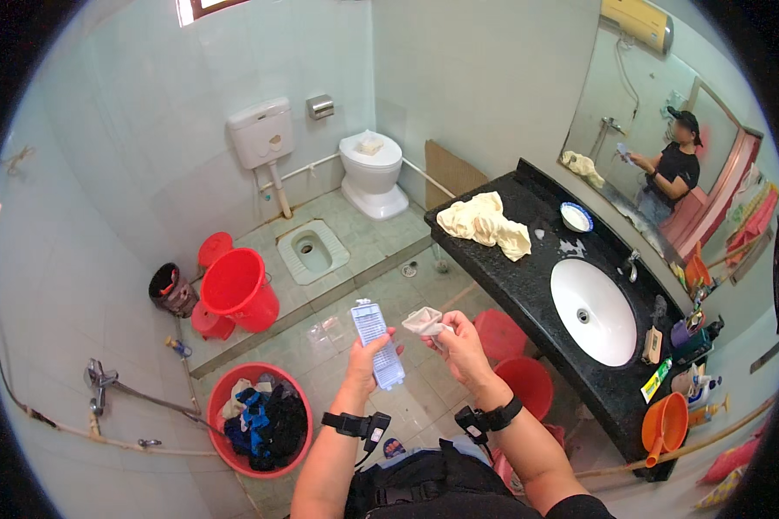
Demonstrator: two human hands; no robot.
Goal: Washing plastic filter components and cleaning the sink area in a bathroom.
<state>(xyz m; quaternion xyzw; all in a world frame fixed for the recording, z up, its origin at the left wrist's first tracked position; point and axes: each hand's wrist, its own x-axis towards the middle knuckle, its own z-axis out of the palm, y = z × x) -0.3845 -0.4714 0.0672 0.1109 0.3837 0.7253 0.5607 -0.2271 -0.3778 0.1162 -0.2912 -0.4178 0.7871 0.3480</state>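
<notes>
My left hand (367, 361) grips a pale blue slatted plastic panel (376, 337), its thumb lying across the slats and a small tab at its top end. Its look suggests a lint filter part, though the picture does not settle that. Pinched in the fingers of my right hand (459, 344) is a small crumpled whitish cloth (423, 321). Panel and cloth are held apart, side by side above the tiled floor. Some of my right fingers are hidden behind the cloth and hand.
Clothes fill a red basin (213, 415) at lower left. A red bucket (234, 285) stands on the raised step by a squat toilet (315, 252). To the right, a black counter (493, 276) bears a cream cloth (487, 224), a bowl (576, 217) and a white sink (594, 292).
</notes>
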